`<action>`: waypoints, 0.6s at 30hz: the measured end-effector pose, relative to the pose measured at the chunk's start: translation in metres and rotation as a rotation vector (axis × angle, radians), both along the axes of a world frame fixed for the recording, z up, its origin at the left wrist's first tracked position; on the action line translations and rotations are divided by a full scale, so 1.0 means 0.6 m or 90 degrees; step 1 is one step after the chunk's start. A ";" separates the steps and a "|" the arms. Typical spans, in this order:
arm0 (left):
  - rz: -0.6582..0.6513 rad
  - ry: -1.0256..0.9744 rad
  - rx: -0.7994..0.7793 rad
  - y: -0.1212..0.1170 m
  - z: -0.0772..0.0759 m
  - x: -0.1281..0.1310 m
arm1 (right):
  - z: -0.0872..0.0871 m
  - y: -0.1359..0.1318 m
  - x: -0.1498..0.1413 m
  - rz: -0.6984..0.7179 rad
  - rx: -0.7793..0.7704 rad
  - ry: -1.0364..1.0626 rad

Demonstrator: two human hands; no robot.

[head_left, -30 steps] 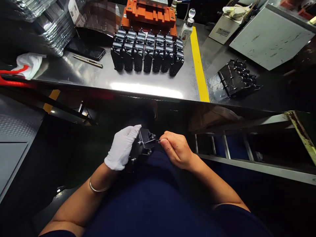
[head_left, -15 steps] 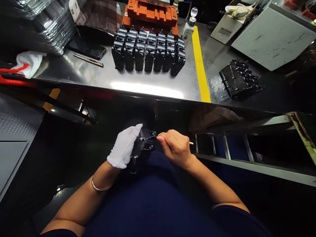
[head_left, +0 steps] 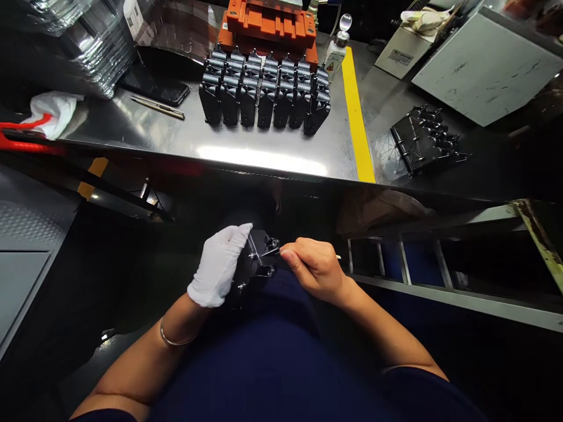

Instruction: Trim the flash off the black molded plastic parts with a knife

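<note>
My left hand (head_left: 219,266), in a white glove, is closed on a black molded plastic part (head_left: 257,249) held in front of my body, below the bench edge. Bare and closed, my right hand (head_left: 314,266) pinches a thin stick-like tool (head_left: 273,251). Its fine tip reaches over the black part, and its pale rear end shows past the back of the hand. Whether the tip touches the part, I cannot tell. The lower side of the part fades into the dark background.
On the metal bench (head_left: 259,158) stands a row of similar black parts (head_left: 264,91) before an orange fixture (head_left: 272,29). A pen (head_left: 157,108), a phone (head_left: 153,85) and a pump bottle (head_left: 335,53) lie around them. Another black part (head_left: 426,140) sits right of the yellow tape (head_left: 358,117).
The black part has turned slightly, showing more of its face, and both hands have dropped a little. The tool's tip has shifted slightly across the part.
</note>
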State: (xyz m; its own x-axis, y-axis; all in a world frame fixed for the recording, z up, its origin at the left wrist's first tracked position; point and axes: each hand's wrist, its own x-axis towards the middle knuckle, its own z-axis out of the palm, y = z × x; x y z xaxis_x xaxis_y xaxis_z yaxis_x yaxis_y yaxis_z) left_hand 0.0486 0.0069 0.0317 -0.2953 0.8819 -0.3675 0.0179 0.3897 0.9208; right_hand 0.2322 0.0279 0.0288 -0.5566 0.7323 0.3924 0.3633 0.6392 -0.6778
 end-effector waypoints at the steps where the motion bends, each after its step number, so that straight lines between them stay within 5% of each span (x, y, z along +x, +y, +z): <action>1: 0.006 -0.003 -0.002 -0.001 0.000 0.000 | 0.001 -0.001 0.000 0.007 -0.016 -0.008; 12: 0.037 0.024 0.057 -0.016 -0.001 0.010 | 0.018 0.005 0.024 0.261 -0.278 0.029; 14: 0.040 0.041 0.076 -0.016 -0.001 0.009 | 0.017 0.005 0.027 0.282 -0.259 0.093; 18: 0.041 0.047 0.084 -0.017 -0.001 0.006 | 0.012 0.005 0.023 0.117 -0.017 0.041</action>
State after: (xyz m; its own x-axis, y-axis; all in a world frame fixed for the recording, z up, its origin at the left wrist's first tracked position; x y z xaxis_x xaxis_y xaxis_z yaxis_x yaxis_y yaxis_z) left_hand 0.0519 -0.0033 0.0313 -0.3749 0.8992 -0.2256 0.0654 0.2683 0.9611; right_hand 0.2460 0.0309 0.0362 -0.6565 0.6309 0.4135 0.1970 0.6725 -0.7134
